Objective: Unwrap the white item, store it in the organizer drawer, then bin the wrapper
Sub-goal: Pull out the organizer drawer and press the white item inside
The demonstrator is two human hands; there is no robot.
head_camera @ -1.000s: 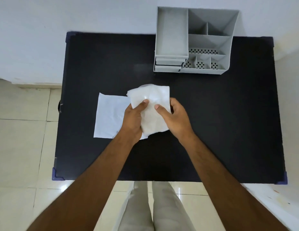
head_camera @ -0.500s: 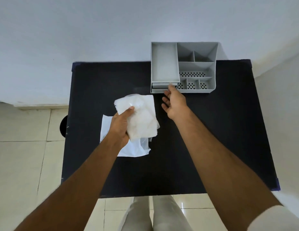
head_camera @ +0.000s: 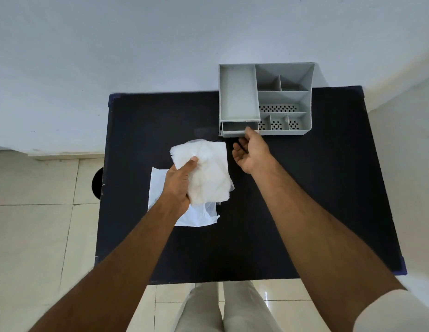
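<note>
Nearest us, our left hand grips the crumpled white item, holding it just above the black desk. The flat wrapper lies on the desk beneath that hand. Beyond and to the right of the white item, our right hand touches the front of the organizer drawer, fingers hooked on its edge and holding nothing else. The drawer sits slightly open at the near left of the grey organizer, so the item must travel forward and right.
</note>
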